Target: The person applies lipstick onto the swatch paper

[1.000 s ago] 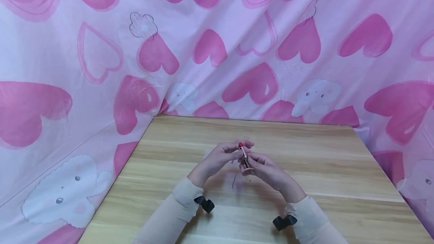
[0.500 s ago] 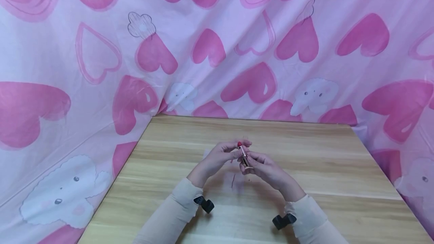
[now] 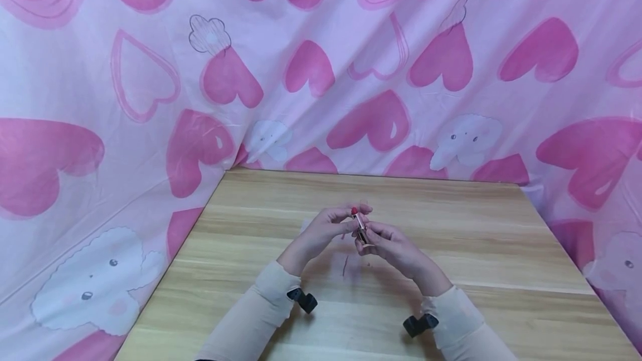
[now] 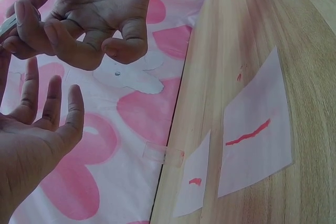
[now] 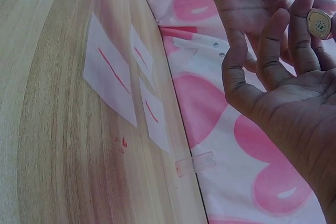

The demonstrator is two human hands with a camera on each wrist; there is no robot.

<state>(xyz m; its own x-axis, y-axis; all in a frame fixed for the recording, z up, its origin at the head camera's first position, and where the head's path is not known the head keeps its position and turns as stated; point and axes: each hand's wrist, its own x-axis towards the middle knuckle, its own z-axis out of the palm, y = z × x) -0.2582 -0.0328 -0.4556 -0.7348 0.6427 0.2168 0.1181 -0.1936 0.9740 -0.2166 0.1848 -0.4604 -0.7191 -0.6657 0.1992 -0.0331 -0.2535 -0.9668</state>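
A lipstick [image 3: 358, 223] with a red tip and a shiny metallic tube stands tilted between the two hands, above the table. My left hand [image 3: 318, 233] pinches its upper tube, with thumb in front and index finger behind. Lower down, the thumb and fingers of my right hand [image 3: 393, 247] grip the base. The right wrist view shows the gold underside of the lipstick [image 5: 318, 23] at the fingertips, the other right fingers loosely curled. In the left wrist view only a sliver of the lipstick [image 4: 10, 24] shows at the frame's edge.
Under the hands, paper pieces [image 5: 110, 72] with red strokes lie on the wooden table [image 3: 225, 272]. Close by is a small clear plastic piece [image 5: 196, 164], and red smears [image 5: 123, 142] mark the wood. A pink heart-print curtain [image 3: 301, 15] surrounds the table's back and sides.
Both hands stay nearly in place around the lipstick. Less of its base shows below the right fingers than one second ago, and the view has shifted slightly.
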